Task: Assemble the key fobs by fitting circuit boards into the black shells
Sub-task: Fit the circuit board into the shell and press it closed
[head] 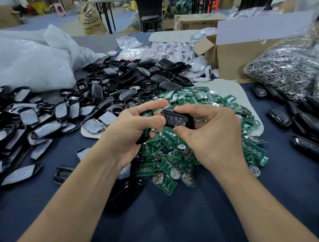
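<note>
Close together, the left hand (pixel 133 135) grips a black shell frame (pixel 147 112) by its rim and the right hand (pixel 209 131) pinches the button-faced shell (pixel 170 118) at its edges; both pieces look light, stiff and slippery.

cardboard box (pixel 235 61), bag of metal rings (pixel 285 71), white plastic bag (pixel 26 61)

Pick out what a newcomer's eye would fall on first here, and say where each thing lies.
At the centre, the left hand grips a black shell frame while the right hand pinches a buttoned fob shell. Beneath them spreads a heap of green circuit boards, with a pile of black shells behind it.
</note>
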Tool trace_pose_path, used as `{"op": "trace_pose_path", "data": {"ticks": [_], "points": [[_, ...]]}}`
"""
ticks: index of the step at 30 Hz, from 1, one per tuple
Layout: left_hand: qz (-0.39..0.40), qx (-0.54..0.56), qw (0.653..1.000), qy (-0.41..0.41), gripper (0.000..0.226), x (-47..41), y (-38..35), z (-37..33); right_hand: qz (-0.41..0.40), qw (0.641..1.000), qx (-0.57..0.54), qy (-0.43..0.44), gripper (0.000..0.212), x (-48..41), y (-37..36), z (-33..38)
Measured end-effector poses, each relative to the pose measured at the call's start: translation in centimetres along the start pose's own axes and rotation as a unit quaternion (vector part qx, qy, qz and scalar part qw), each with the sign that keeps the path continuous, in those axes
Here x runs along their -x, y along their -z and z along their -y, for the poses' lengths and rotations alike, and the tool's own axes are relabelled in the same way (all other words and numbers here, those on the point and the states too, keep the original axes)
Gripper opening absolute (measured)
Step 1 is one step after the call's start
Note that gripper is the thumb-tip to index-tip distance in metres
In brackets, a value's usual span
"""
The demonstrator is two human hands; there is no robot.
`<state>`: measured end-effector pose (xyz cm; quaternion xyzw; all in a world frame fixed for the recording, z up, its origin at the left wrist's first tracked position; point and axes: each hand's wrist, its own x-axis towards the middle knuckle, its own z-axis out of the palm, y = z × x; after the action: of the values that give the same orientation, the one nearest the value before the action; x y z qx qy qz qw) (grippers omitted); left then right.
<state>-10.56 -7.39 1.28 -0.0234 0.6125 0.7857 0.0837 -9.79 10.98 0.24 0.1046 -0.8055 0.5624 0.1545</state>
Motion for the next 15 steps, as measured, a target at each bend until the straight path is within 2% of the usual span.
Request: {"op": "trace_pose_path", "data": {"ticks": [4,10,15], "points": [[-0.013,-0.014,1.0,0.008,0.036,0.02,-0.14,-0.03,0.007,1.0,0.01,0.006,0.038,-0.04,-0.05,-0.28],[0.011,0.001,0.999,0.037,0.038,0.02,-0.24,-0.17,0.005,1.0,0.022,0.006,0.038,-0.18,-0.1,-0.61],[0.001,0.003,0.999,0.048,0.04,-0.05,-0.09,-0.2,0.005,1.0,0.024,-0.005,0.036,-0.15,-0.2,-0.55]]}}
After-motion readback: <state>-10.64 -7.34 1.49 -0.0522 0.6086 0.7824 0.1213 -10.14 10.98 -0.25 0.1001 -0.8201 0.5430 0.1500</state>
